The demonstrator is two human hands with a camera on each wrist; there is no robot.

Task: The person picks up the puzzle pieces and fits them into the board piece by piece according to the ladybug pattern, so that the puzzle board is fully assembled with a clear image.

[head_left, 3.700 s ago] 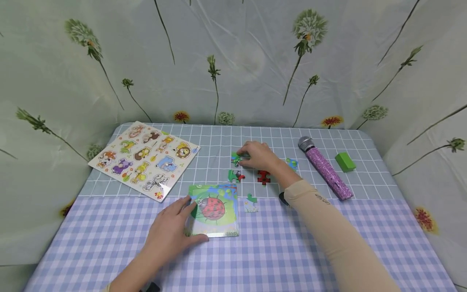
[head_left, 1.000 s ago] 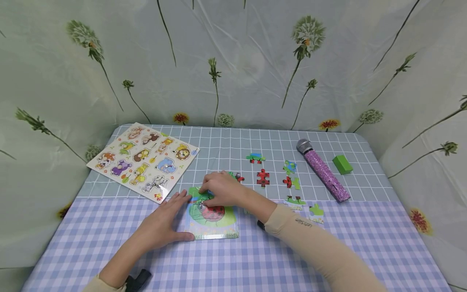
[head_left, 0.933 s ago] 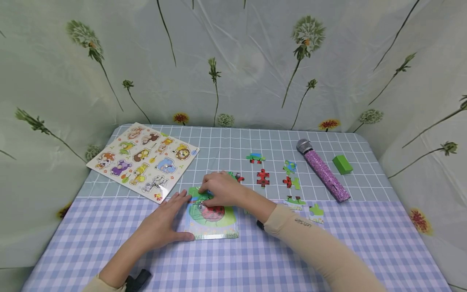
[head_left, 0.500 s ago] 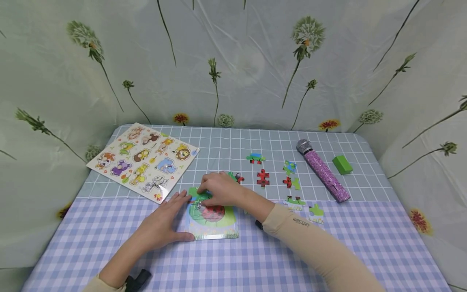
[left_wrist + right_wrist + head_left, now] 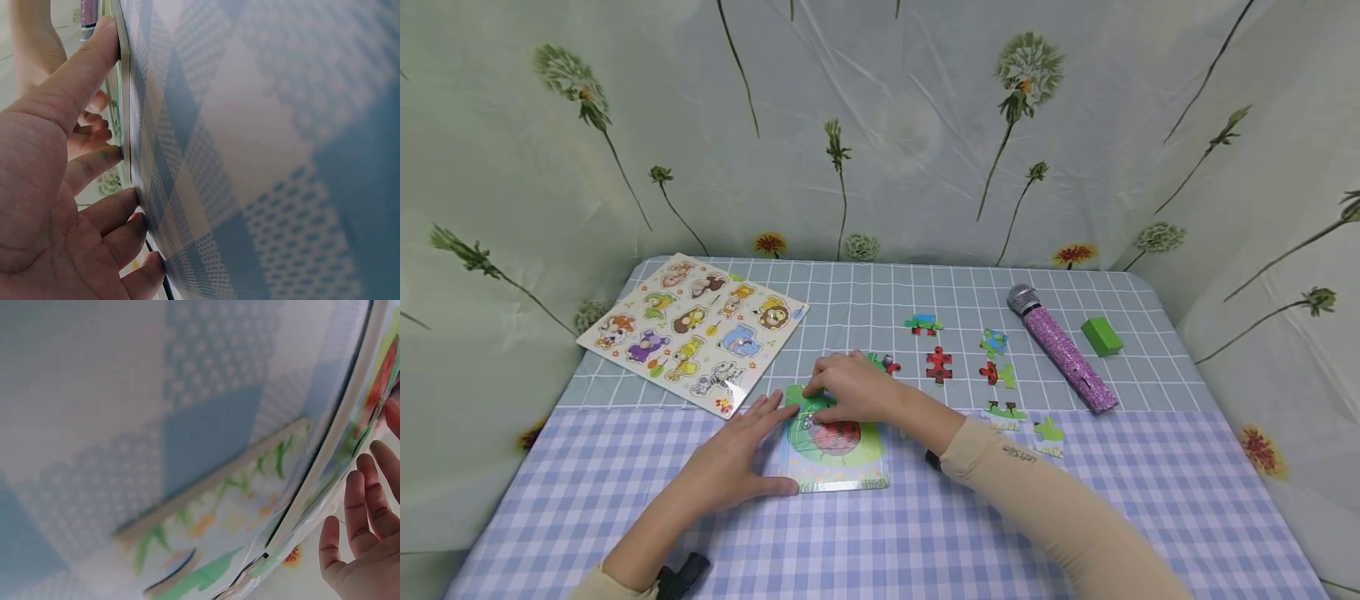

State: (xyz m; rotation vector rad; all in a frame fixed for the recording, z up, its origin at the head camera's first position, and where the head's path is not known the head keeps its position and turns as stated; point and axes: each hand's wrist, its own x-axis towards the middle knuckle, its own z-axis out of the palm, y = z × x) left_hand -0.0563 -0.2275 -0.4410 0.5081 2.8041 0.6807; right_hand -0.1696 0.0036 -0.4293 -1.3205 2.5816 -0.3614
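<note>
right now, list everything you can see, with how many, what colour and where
flat ladybird puzzle board: 1, green and red, near centre
loose cardboard-like jigsaw pieces: at least 8, mixed colours, mostly right of the board, one partly under the right arm
flat animal puzzle board: 1, cream, far left
glittery microphone: 1, pink-purple and silver, far right
rectangular block: 1, green, right of the microphone
gridded cloth: 1, grey, far half
checked cloth: 1, blue and white, near half
flower-print curtain: pale, behind; count unclear
sleeves: 2, beige, on the arms
left hand: 1, at the ladybird board's left edge
right hand: 1, over its top
</note>
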